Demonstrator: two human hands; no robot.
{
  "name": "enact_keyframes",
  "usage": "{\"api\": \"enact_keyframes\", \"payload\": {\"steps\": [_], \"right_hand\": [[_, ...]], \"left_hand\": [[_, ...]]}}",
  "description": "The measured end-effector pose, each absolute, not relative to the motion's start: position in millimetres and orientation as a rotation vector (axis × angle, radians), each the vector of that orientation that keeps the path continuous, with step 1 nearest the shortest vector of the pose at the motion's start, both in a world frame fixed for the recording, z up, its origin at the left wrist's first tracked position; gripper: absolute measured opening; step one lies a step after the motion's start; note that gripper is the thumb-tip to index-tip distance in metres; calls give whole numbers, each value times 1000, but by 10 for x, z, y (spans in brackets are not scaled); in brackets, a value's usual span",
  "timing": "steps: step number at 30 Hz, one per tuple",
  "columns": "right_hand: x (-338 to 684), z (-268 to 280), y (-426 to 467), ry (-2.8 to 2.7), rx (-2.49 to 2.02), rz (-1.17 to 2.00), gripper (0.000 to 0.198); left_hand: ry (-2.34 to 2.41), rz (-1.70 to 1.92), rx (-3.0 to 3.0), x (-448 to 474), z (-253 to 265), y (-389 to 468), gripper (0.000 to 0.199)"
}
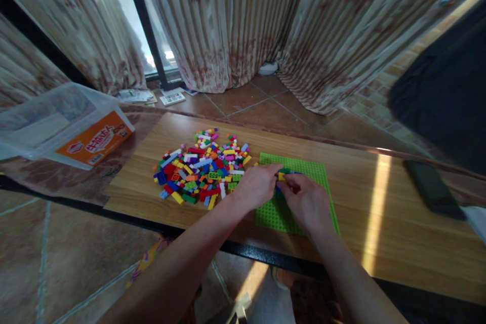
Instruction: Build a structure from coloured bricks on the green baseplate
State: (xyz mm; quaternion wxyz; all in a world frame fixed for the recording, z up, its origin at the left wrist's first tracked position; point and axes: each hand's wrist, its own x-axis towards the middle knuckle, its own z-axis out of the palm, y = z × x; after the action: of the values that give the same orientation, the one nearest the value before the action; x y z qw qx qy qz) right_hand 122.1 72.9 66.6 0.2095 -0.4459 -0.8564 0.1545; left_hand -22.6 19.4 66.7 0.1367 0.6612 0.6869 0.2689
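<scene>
A lime-green studded baseplate point(292, 220) lies on the wooden table under both of my hands. My left hand point(258, 185) reaches over the plate's left edge, its fingers pinched at a yellow brick point(281, 176). From the other side my right hand point(309, 201) has thumb and fingers closed at the same small group of bricks. Green and blue bricks show beside the yellow one, partly hidden by the fingers. Left of the plate, a pile of loose building bricks point(205, 164) in many colours spreads over the table.
A clear plastic box point(89, 98) with an orange label stands at the table's left end. At the right lies a dark phone point(433, 190). The table's black front edge point(266, 255) runs below my forearms. Striped curtains point(243, 20) hang behind, and a dark-clothed person point(444, 81) is at the right.
</scene>
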Motion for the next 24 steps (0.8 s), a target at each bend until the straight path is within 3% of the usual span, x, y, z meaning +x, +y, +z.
{"api": "enact_keyframes", "payload": {"steps": [10,24], "right_hand": [[1232,683,763,-2304,-1289,627,26],[1229,669,777,-2283,-1312,671,25]], "left_hand": [[1981,797,1916,-230,652,190,32],[1980,937,1807,-291,650,211,35]]}}
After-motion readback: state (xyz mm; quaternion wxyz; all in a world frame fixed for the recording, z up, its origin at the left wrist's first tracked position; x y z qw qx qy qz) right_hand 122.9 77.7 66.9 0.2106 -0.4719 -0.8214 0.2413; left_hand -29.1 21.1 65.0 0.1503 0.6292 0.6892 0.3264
